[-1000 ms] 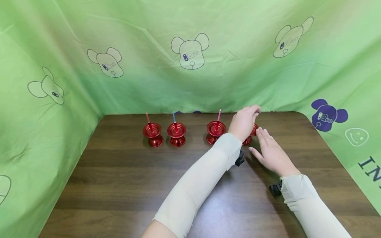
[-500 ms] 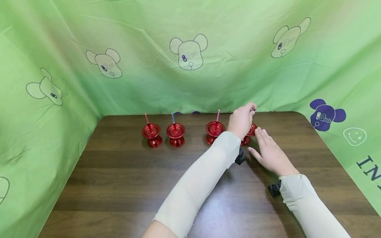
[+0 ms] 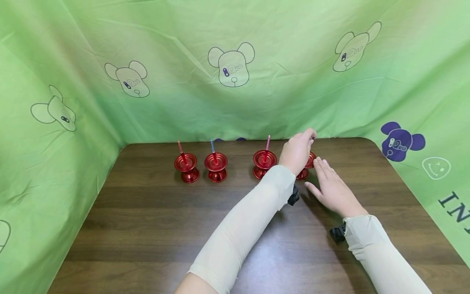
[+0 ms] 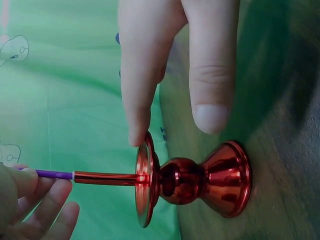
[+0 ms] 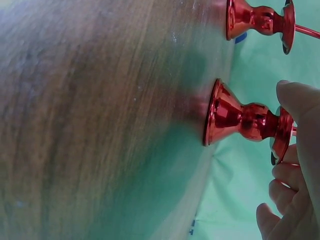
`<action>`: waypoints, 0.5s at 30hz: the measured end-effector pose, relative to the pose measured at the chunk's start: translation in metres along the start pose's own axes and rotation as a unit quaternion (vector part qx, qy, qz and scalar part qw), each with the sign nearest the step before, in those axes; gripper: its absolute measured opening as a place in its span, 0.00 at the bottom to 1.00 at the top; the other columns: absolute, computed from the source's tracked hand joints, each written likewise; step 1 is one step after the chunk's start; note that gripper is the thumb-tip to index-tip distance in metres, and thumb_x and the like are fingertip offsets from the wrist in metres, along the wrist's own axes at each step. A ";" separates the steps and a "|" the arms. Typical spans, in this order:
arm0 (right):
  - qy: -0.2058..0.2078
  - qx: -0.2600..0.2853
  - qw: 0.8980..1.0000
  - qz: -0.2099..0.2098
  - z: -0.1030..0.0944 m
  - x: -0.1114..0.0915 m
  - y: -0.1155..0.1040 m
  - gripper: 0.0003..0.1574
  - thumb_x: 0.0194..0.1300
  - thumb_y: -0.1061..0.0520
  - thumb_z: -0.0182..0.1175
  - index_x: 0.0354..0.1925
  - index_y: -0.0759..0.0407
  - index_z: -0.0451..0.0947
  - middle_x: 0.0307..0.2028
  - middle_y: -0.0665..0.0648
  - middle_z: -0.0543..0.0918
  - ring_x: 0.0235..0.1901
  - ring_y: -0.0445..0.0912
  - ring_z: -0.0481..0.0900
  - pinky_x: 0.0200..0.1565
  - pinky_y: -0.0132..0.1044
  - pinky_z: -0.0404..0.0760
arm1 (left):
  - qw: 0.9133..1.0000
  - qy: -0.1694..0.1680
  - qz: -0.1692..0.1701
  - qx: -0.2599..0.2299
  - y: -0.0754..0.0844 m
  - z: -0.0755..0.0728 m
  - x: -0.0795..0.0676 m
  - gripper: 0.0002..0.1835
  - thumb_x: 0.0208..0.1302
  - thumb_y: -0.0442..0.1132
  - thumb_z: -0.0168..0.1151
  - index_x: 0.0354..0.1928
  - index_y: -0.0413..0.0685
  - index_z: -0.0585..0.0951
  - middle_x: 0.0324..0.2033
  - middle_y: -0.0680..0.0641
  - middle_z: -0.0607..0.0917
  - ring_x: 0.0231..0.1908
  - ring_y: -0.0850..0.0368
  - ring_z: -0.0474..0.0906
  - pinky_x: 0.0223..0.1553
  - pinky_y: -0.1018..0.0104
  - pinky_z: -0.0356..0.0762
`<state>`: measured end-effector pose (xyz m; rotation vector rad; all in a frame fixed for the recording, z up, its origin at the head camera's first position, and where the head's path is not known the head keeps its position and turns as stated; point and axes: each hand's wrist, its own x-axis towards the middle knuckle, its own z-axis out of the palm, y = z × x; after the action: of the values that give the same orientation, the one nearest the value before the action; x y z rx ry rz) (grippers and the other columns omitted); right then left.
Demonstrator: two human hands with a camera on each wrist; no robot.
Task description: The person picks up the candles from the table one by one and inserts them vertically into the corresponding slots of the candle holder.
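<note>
My left hand pinches a thin purple candle between thumb and fingertip. In the left wrist view its lower end meets the upright red tube of a shiny red metal candle holder. That rightmost holder stands upright on the table; in the head view my left hand covers part of it. My right hand lies to its right, fingers straight and thumb spread away. One fingertip is at the edge of the dish, seemingly touching it. The right wrist view shows the holder from low down.
Left of my hands stand similar red holders with a pink candle, a blue candle and a red candle. They line the back of the wooden table. A green printed cloth hangs behind.
My left hand has shifted slightly left and down over the rightmost holder, the purple candle now at its tube. My right hand stays by the dish. The whole head view has drifted slightly.
</note>
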<state>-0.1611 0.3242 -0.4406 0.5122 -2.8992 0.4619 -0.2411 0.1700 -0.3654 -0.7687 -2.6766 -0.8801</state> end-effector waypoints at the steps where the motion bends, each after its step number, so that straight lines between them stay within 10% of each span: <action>1: 0.000 0.000 1.000 -0.001 0.000 0.000 0.000 0.48 0.75 0.50 0.57 0.73 0.81 0.50 0.72 0.81 0.54 0.73 0.73 0.50 0.74 0.61 0.50 | 1.000 0.000 -0.001 -0.004 0.000 0.000 0.000 0.10 0.80 0.43 0.49 0.55 0.59 0.78 0.44 0.58 0.85 0.44 0.64 0.82 0.45 0.74 0.79; 15: -0.006 -0.007 1.000 0.002 -0.002 0.001 -0.004 0.47 0.75 0.49 0.57 0.72 0.82 0.51 0.72 0.82 0.54 0.72 0.74 0.52 0.71 0.64 0.54 | 1.000 -0.003 -0.004 -0.023 0.002 -0.008 -0.008 0.17 0.82 0.45 0.46 0.66 0.56 0.73 0.52 0.56 0.83 0.47 0.65 0.82 0.47 0.76 0.78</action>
<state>-0.1601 0.3212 -0.4375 0.5091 -2.9131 0.4409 -0.2331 0.1637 -0.3610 -0.7716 -2.6763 -0.9455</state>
